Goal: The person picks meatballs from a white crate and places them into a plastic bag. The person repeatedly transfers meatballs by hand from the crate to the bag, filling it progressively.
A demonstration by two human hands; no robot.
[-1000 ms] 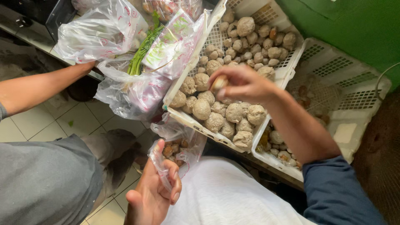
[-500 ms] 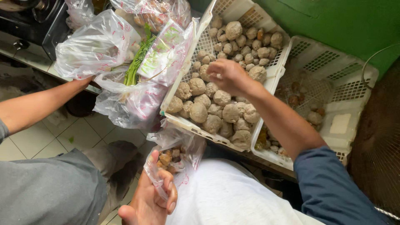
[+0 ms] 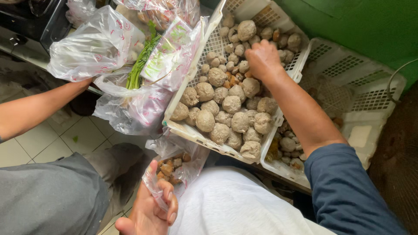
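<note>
Head view, looking down.

Right hand (image 3: 262, 59): extended over the tilted white crate (image 3: 204, 56), fingers curled down into the pile of pale round balls (image 3: 230, 104) and smaller brownish pieces (image 3: 233, 80) near the crate's upper middle. Fingertips hidden behind the back of the hand; cannot tell whether anything is pinched between them. Blue sleeve (image 3: 348, 191) pushed up to the forearm.

Left hand (image 3: 150, 211): low in the frame, above white clothing (image 3: 235, 204). Fingers closed around the gathered mouth of a clear plastic bag (image 3: 183, 154), thumb raised beside the film. Bag hanging just below the crate's near edge, holding a small heap of brownish pieces (image 3: 172, 167).

Crate contents: larger balls toward the near end, smaller ones and brown bits toward the far end. Second white crate (image 3: 370, 95) beside and partly beneath the first, to the right; a few more balls visible in its near corner (image 3: 289, 146).

Left of the crate: several bulging clear bags (image 3: 96, 45) with printing, resting against one another; green stalks (image 3: 141, 61) showing between them.

Another person's bare forearm (image 3: 39, 106) reaching in from the left edge, hand hidden under the bags. Grey clothing (image 3: 52, 196) at lower left. Pale floor tiles (image 3: 65, 135) below. Green wall (image 3: 370, 26) at upper right.
</note>
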